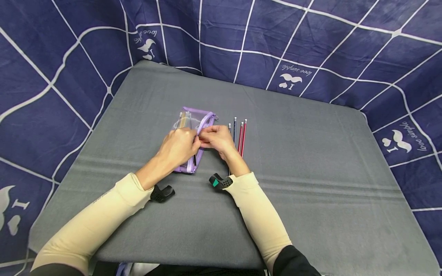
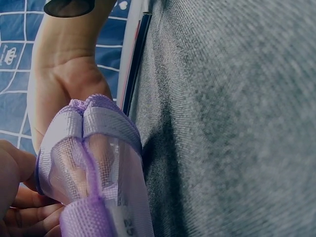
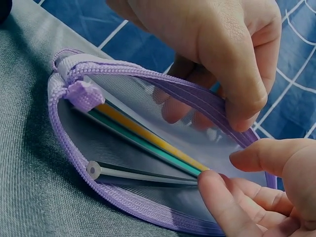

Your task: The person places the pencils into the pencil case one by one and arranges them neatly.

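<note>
A clear pencil pouch point(image 1: 207, 119) with purple zip edging lies left of the table's middle. My left hand point(image 1: 179, 142) grips its edge, and in the right wrist view the left fingers hold the rim up, so the mouth gapes. At the same mouth my right hand point(image 1: 218, 138) has curled fingers against the rim; its fingertips partly hide the pencils' ends. Inside, the right wrist view has a yellow pencil point(image 3: 153, 137), a green pencil point(image 3: 143, 148) and a pale grey pencil point(image 3: 143, 174).
To the right of the pouch lie a dark blue pencil point(image 1: 235, 128), a red pencil point(image 1: 244, 134) and others alongside, partly behind the right hand and wrist. The grey cloth-covered table point(image 1: 310, 165) extends well to the right. A blue checked curtain point(image 1: 221, 34) hangs around it.
</note>
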Action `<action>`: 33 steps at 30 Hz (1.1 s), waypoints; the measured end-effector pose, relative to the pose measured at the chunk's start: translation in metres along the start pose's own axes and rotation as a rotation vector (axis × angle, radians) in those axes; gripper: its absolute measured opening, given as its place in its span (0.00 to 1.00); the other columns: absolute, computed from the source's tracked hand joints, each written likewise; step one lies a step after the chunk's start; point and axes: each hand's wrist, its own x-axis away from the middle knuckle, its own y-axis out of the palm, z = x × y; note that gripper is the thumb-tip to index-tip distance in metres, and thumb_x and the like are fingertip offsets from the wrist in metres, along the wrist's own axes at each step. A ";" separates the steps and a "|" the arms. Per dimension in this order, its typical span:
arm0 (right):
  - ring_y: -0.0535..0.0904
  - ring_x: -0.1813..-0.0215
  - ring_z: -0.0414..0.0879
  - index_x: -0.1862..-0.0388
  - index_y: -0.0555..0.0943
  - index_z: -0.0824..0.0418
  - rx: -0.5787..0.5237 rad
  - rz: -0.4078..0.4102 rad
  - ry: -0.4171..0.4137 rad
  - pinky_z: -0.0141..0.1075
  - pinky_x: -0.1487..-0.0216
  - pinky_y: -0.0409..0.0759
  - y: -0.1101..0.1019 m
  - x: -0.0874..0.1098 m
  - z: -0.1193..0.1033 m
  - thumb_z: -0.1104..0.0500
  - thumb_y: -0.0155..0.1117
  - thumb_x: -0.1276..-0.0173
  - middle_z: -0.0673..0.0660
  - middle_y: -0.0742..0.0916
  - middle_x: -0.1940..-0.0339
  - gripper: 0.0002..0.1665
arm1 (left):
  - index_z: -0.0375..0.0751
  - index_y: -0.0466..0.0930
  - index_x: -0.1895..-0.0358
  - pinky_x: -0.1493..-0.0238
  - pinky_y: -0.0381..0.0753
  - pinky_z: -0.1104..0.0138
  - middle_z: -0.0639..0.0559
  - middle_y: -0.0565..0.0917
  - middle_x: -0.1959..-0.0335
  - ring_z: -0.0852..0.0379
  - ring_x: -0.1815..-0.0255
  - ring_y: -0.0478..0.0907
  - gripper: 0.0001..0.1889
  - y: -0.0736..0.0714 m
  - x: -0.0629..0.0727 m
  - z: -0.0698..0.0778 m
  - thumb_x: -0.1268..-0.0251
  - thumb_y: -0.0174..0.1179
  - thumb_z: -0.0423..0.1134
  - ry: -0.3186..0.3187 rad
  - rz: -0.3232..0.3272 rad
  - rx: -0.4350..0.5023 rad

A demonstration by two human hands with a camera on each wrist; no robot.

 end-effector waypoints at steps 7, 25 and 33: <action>0.83 0.76 0.42 0.56 0.79 0.79 0.010 -0.004 -0.012 0.32 0.69 0.83 -0.002 0.003 0.000 0.74 0.60 0.36 0.59 0.85 0.73 0.11 | 0.38 0.72 0.82 0.80 0.76 0.51 0.45 0.74 0.82 0.45 0.83 0.74 0.11 -0.001 0.000 0.000 0.42 0.57 0.31 0.000 -0.005 -0.001; 0.84 0.76 0.44 0.57 0.79 0.80 -0.003 -0.029 -0.018 0.34 0.69 0.83 -0.010 0.006 -0.002 0.74 0.60 0.36 0.62 0.86 0.73 0.10 | 0.38 0.73 0.82 0.80 0.76 0.51 0.45 0.75 0.82 0.45 0.83 0.74 0.10 -0.001 0.000 0.000 0.43 0.58 0.30 0.016 0.015 -0.005; 0.84 0.77 0.44 0.58 0.79 0.78 0.019 -0.024 -0.018 0.33 0.70 0.83 -0.016 0.008 -0.004 0.72 0.63 0.36 0.64 0.86 0.72 0.10 | 0.38 0.72 0.82 0.81 0.76 0.51 0.46 0.74 0.82 0.46 0.83 0.73 0.11 -0.001 0.000 0.000 0.44 0.57 0.30 0.022 0.013 -0.011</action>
